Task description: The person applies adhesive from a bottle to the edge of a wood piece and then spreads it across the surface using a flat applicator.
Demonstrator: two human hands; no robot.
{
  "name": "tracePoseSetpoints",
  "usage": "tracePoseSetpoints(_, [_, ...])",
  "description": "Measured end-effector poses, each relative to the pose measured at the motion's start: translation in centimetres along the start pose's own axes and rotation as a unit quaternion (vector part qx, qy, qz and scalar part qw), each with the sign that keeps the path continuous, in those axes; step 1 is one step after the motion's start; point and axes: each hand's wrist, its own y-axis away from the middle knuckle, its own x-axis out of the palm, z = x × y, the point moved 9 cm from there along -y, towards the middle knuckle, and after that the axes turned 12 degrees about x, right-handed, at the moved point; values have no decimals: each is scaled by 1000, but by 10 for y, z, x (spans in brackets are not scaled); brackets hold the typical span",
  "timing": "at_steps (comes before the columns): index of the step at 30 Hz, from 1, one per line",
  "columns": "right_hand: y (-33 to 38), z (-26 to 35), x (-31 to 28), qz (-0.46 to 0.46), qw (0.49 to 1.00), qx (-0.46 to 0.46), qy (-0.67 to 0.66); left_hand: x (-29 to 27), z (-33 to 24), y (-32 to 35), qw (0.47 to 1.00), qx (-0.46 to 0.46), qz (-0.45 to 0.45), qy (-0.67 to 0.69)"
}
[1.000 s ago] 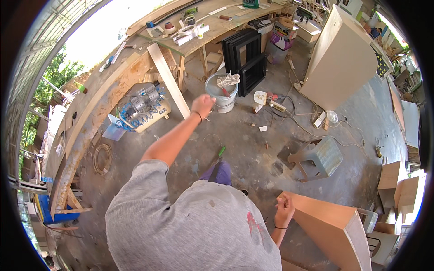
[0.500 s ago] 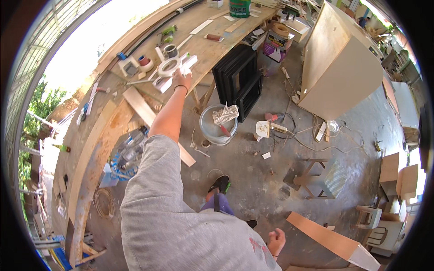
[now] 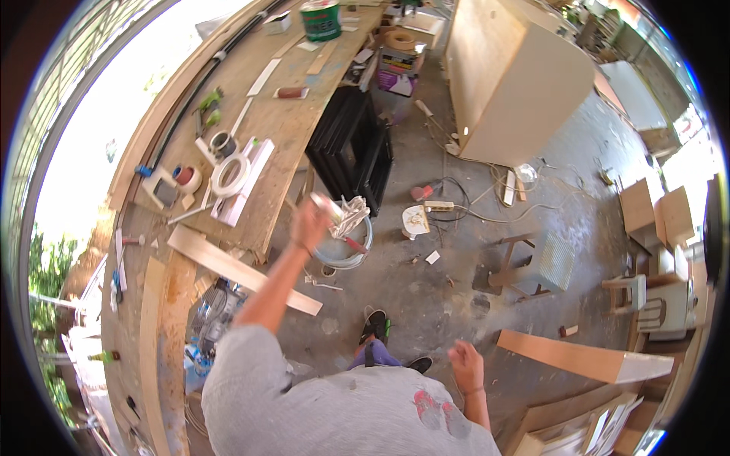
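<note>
Dusty concrete floor [image 3: 456,304] spreads beside a long workbench [image 3: 289,129]. Half a second ago the left hand [image 3: 310,224] reached over the bench's tape rolls [image 3: 230,175]; now it has drawn back above the bucket [image 3: 346,243], closed around a small pale object [image 3: 325,204]. Right hand [image 3: 465,366] hangs loosely curled, holding nothing.

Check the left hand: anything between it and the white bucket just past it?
Nothing visible. The left hand is raised beside the workbench edge, gripping a small pale object too blurred to identify, and the white bucket with crumpled rags sits directly beyond it.
</note>
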Motion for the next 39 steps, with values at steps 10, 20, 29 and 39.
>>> tracePoseSetpoints(10, [-31,155,75,142,976,-159,-45,122,-202,127,952,172,246,59])
tracePoseSetpoints(20, [-20,173,105,199,958,-204,-44,113,-205,115,940,220,261,-3])
tracePoseSetpoints(29, [-36,221,88,8,967,-240,-81,90,-186,89,989,102,-2,112])
tracePoseSetpoints(39, [-82,160,86,62,935,-109,-332,-117,-21,9,952,53,-162,-254])
